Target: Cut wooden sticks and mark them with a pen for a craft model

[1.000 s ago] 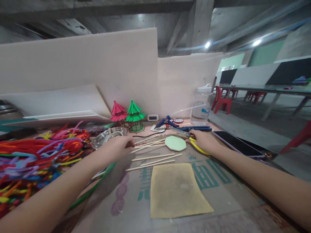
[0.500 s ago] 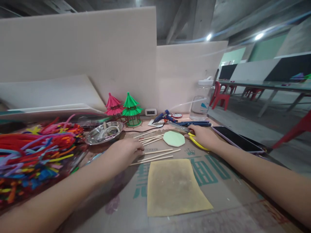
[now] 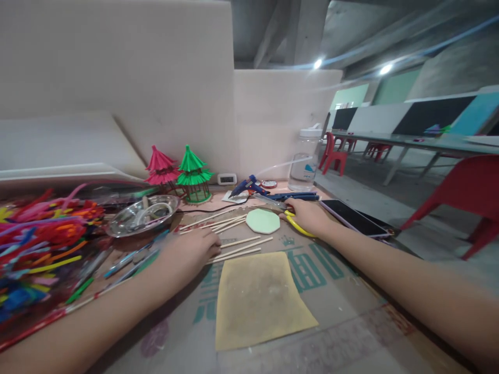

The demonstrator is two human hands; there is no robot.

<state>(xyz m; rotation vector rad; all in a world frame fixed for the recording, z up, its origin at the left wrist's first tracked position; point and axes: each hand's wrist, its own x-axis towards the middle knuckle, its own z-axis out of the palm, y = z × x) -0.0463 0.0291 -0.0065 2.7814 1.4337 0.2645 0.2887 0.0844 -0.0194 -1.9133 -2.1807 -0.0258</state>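
Note:
My left hand (image 3: 195, 248) rests palm down at the left ends of several thin wooden sticks (image 3: 244, 246). Its fingers are curled in on those ends, and the fingertips are partly hidden. More sticks (image 3: 226, 224) lie just behind. In my right hand (image 3: 306, 215) are scissors with yellow handles (image 3: 298, 227), their blades pointing left toward the glue gun. Between the hands lies a pale green octagonal piece (image 3: 263, 221). A square of yellowish sandpaper-like sheet (image 3: 259, 301) lies flat in front of the sticks.
Colourful pipe cleaners (image 3: 42, 244) heap up at left, beside a metal dish (image 3: 144, 215). Pink (image 3: 160, 166) and green (image 3: 193, 174) pavilion models stand behind. A blue glue gun (image 3: 249, 186), water bottle (image 3: 304, 161) and phone (image 3: 353, 218) lie along the back and right.
The view has swung right, so everything appears farther left. My left hand has shifted slightly nearer along the sticks. The right hand still grips the scissors.

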